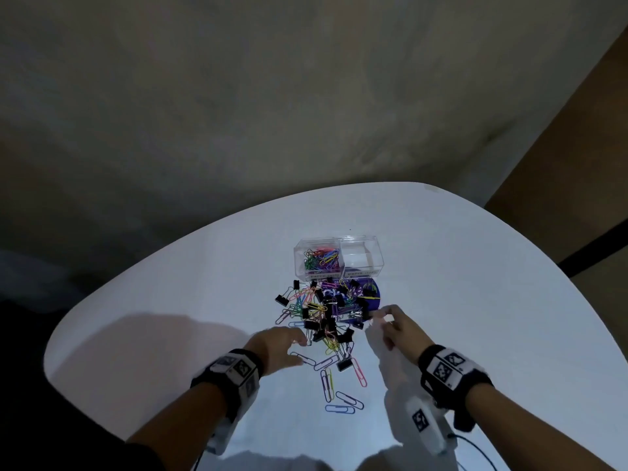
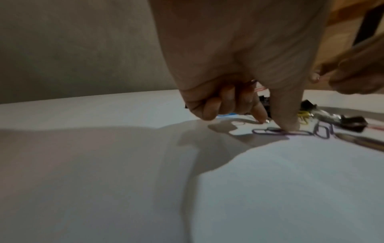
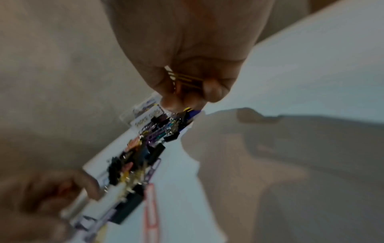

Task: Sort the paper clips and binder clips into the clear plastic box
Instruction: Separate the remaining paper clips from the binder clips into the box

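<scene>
The clear plastic box (image 1: 362, 263) stands on the white table beyond the pile; its left compartment holds coloured paper clips (image 1: 321, 258) and its right one looks bare. A mixed pile of coloured paper clips and black binder clips (image 1: 326, 311) lies in front of it. My left hand (image 1: 299, 351) (image 2: 276, 125) is at the pile's near-left edge, fingers curled round something pink, thumb tip pressing a purple paper clip (image 2: 280, 132) onto the table. My right hand (image 1: 382, 317) (image 3: 187, 97) hovers at the pile's right edge and grips yellow paper clips (image 3: 185, 78) in its curled fingers.
Several loose paper clips (image 1: 339, 401) lie nearer me, between my wrists. A black binder clip (image 1: 282, 299) sits at the pile's left. A dark blue printed disc (image 1: 373, 295) lies under the pile's right side. The table edge (image 1: 102, 300) curves round on the left.
</scene>
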### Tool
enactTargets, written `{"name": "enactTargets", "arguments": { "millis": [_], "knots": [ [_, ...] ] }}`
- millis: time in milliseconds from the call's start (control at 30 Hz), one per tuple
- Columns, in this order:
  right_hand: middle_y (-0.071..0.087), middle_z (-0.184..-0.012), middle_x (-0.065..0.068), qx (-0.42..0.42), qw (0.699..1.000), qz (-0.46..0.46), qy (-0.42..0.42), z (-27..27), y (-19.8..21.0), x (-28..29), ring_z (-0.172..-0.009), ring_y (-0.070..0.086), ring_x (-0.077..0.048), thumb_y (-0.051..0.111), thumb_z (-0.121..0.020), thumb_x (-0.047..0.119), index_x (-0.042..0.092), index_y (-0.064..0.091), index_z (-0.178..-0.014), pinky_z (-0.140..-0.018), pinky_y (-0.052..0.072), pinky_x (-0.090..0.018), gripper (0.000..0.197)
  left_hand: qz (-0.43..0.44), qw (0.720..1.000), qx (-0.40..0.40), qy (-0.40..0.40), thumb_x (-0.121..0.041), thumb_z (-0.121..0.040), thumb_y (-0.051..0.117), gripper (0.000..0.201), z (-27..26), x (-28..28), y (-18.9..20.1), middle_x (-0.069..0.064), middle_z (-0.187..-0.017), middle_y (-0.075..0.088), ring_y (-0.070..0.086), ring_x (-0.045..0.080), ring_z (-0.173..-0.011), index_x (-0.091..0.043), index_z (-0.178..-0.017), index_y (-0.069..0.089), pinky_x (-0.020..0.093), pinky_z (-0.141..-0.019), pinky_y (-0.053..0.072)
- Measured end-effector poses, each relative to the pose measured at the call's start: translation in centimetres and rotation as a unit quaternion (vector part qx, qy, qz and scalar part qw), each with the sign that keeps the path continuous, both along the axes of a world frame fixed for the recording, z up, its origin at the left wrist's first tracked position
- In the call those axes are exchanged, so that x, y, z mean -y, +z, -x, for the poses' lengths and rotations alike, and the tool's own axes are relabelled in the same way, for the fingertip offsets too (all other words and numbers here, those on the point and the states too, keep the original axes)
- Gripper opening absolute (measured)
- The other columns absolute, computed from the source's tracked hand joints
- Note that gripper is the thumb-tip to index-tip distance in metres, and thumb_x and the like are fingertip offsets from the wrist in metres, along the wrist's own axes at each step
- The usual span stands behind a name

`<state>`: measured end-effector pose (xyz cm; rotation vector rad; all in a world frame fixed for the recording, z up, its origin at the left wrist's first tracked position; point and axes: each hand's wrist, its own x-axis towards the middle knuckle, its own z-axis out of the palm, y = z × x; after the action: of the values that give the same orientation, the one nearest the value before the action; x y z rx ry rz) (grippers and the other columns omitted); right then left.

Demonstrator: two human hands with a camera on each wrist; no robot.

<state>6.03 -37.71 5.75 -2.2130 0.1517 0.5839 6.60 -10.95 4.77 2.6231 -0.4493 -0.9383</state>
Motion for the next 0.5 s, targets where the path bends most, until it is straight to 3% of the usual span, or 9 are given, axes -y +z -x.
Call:
{"name": "enactTargets", "arguments": {
  "millis": [67,133,167,233,300,333,433,500],
  "knots": [
    [0.052,-0.057,-0.006,-0.043,0.991,-0.086,-0.094,1.1,0.0,0.0,-0.041,0.051,-0.008,0.03,-0.095,-0.003,0.009,0.048,-0.092,-0.042,0.04,-0.015,0.023,-0.007,0.999,0.027,-0.019,-0.036,-0.089,0.055,0.039,0.4,0.4,-0.1,-0.002,-0.131,0.055,0.051,0.018,-0.121,-0.022,-0.125,0.049,0.03,-0.102,0.039],
    [0.048,-0.056,-0.005,-0.065,0.989,-0.077,-0.104,2.0,0.1,-0.6,-0.035,0.048,-0.005,0.026,-0.093,-0.008,0.01,0.047,-0.073,-0.034,0.033,-0.012,0.034,-0.017,0.998,0.042,-0.033,-0.033,-0.091,0.051,0.031,0.6,0.9,-0.2,0.0,-0.127,0.056,0.051,0.018,-0.119,-0.019,-0.118,0.054,0.031,-0.099,0.039],
    [0.046,-0.059,-0.003,-0.071,0.992,-0.052,-0.086,2.3,-0.1,-0.9,-0.04,0.047,-0.005,0.031,-0.094,-0.004,0.012,0.045,-0.068,-0.036,0.031,-0.011,0.034,-0.021,0.998,0.047,-0.035,-0.031,-0.092,0.05,0.027,0.6,1.2,-0.2,0.002,-0.124,0.057,0.051,0.019,-0.117,-0.017,-0.114,0.056,0.032,-0.096,0.04],
    [0.051,-0.072,0.0,-0.067,0.997,0.032,-0.016,3.3,-0.1,-1.7,-0.063,0.05,-0.01,0.052,-0.091,0.021,0.014,0.048,-0.072,-0.051,0.035,-0.014,0.02,-0.023,0.998,0.044,-0.026,-0.027,-0.093,0.048,0.023,0.8,1.6,-0.4,0.006,-0.119,0.057,0.05,0.023,-0.114,-0.013,-0.108,0.058,0.033,-0.094,0.041],
    [0.051,-0.083,0.004,-0.074,0.99,0.103,0.059,4.7,-0.2,-2.8,-0.073,0.049,-0.012,0.065,-0.076,0.047,0.018,0.046,-0.083,-0.062,0.039,-0.022,0.036,-0.006,0.999,0.04,-0.018,-0.022,-0.094,0.046,0.02,1.1,1.7,-0.5,0.009,-0.111,0.056,0.051,0.025,-0.109,-0.008,-0.104,0.057,0.033,-0.092,0.04],
    [0.05,-0.087,0.004,-0.08,0.985,0.123,0.087,5.3,-0.5,-3.5,-0.074,0.049,-0.013,0.067,-0.071,0.052,0.018,0.044,-0.088,-0.067,0.041,-0.024,0.044,0.01,0.999,0.04,-0.01,-0.021,-0.095,0.045,0.018,1.3,1.7,-0.5,0.008,-0.104,0.055,0.052,0.026,-0.104,-0.008,-0.101,0.055,0.033,-0.088,0.04],
    [0.049,-0.11,-0.006,-0.081,0.97,0.189,0.132,5.8,-1.0,-5.4,-0.097,0.052,-0.022,0.061,-0.08,0.037,0.012,0.044,-0.11,-0.081,0.041,-0.031,0.042,0.05,0.998,0.031,0.029,-0.018,-0.097,0.039,0.011,1.8,1.6,-0.4,0.007,-0.09,0.052,0.046,0.022,-0.082,-0.014,-0.097,0.049,0.029,-0.073,0.034],
    [0.049,-0.101,-0.006,-0.071,0.973,0.182,0.122,5.4,-1.1,-6.0,-0.097,0.054,-0.023,0.054,-0.087,0.026,0.014,0.05,-0.103,-0.084,0.044,-0.032,0.02,0.062,0.997,0.019,0.033,-0.01,-0.096,0.034,0.024,2.1,1.7,-0.6,0.007,-0.086,0.049,0.041,0.019,-0.075,-0.015,-0.116,0.046,0.027,-0.07,0.031]
  ]
}}
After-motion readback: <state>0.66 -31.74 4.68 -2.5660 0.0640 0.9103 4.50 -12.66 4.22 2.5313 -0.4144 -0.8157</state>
